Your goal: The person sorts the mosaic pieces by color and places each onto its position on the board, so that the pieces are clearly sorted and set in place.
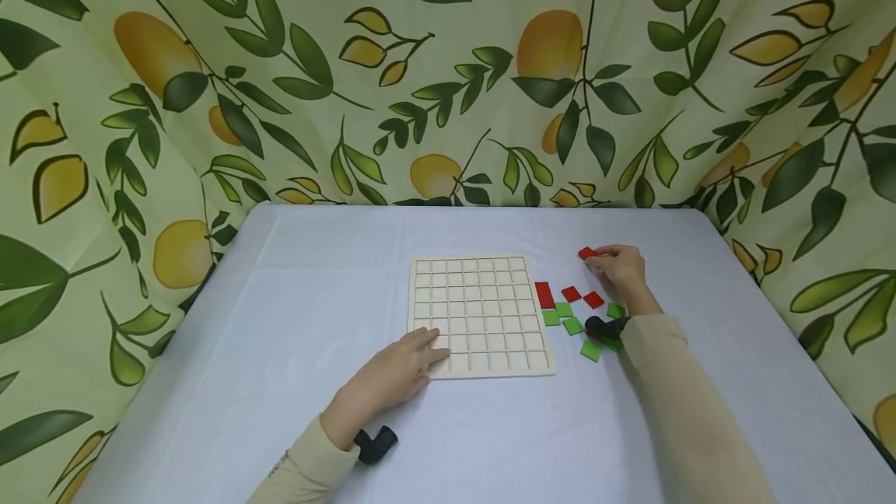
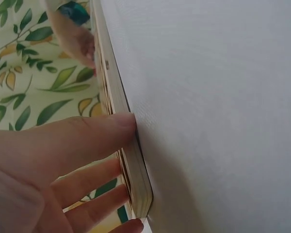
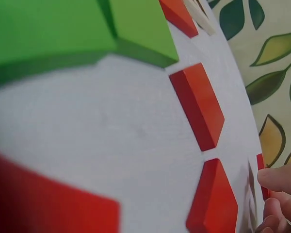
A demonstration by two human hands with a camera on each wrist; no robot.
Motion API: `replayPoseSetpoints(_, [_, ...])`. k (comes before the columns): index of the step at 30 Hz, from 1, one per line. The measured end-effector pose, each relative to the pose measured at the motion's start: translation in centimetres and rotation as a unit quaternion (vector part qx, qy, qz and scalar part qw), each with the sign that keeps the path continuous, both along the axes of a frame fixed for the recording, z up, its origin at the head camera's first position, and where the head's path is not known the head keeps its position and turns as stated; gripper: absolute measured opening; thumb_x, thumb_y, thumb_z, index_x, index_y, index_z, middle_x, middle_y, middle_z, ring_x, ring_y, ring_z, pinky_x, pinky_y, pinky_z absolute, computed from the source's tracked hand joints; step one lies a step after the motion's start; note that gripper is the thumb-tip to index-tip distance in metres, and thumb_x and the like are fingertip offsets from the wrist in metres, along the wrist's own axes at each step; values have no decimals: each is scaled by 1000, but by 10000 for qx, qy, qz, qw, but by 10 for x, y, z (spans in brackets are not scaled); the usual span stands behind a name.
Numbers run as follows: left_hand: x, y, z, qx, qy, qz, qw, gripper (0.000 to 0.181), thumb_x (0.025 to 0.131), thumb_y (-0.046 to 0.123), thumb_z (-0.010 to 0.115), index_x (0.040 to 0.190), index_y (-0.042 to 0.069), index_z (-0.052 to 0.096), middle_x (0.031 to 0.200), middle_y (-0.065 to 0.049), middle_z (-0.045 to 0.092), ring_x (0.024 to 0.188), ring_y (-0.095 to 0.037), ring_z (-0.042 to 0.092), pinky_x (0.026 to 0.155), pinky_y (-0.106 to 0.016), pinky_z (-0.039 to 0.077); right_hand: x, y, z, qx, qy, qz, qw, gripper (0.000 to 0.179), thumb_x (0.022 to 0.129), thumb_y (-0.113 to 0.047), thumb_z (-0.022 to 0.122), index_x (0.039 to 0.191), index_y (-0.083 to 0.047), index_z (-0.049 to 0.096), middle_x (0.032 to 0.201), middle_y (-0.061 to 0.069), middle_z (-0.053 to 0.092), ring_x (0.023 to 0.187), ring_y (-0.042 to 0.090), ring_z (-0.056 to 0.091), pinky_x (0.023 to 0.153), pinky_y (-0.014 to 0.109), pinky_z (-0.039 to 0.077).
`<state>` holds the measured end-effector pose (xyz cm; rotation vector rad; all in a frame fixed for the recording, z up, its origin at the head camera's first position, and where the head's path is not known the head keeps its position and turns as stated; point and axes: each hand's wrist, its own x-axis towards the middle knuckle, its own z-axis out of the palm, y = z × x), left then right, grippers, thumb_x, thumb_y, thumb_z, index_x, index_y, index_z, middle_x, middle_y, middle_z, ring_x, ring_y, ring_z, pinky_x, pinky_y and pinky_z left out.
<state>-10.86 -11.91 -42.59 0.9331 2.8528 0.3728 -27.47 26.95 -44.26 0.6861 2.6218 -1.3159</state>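
Observation:
A pale wooden board (image 1: 479, 316) with a grid of square cells lies flat on the table. My left hand (image 1: 399, 368) rests on its near left corner, the fingers fairly straight over the top. In the left wrist view the thumb (image 2: 121, 125) touches the board's side edge (image 2: 131, 179). Right of the board, my right hand (image 1: 619, 269) pinches a red square tile (image 1: 586, 253) between thumb and fingers. That tile (image 3: 260, 167) shows edge-on in the right wrist view, partly hidden by the fingertips. Loose red tiles (image 1: 571, 294) and green tiles (image 1: 573, 325) lie nearer me.
A red rectangular piece (image 1: 544, 295) lies along the board's right edge, with several green tiles beside and below it. Some tiles are partly hidden beneath the right wrist's camera (image 1: 603, 328). A white cloth (image 1: 315, 278) covers the table; a leaf-and-fruit patterned curtain (image 1: 448, 84) hangs behind.

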Motion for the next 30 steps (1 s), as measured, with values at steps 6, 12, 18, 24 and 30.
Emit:
replayPoseSetpoints(6, [0,-3,-2,12,35,-94,9999,43,88,9,67,131,11,61,146,-18,49,137,-38,46,110,-47,45,6,-4,0,-221,0,127,9997,46,93,-24,61,135,-5,54,117,16,51,100,24,45,62,16,41])
replayPoseSetpoints(12, [1,-4,-4,-45,108,-160,9998,43,90,9,64,133,14,59,147,-17,49,137,-36,46,110,-46,45,14,-13,4,-242,174,375,9989,46,93,-24,63,135,-7,55,99,8,47,83,21,47,56,18,42])
replayPoseSetpoints(18, [1,-5,-1,19,-99,-128,9999,42,93,9,60,135,15,57,149,-16,46,139,-37,43,110,-47,44,25,-31,13,-74,527,924,9943,44,91,-22,65,131,-6,58,88,6,48,70,19,47,51,21,43])
replayPoseSetpoints(24, [3,-5,0,60,1,-213,9998,42,93,9,59,135,16,57,150,-17,45,139,-37,43,110,-48,44,36,-46,14,183,911,1421,9855,40,89,-22,67,125,-5,62,75,1,48,65,16,45,48,20,39])
replayPoseSetpoints(30, [3,-5,-2,-44,-12,-184,9998,43,94,11,58,136,19,56,151,-14,44,141,-35,41,113,-47,41,47,-59,15,-18,1275,1862,9742,35,88,-14,68,120,0,65,74,1,50,64,13,45,49,19,41])
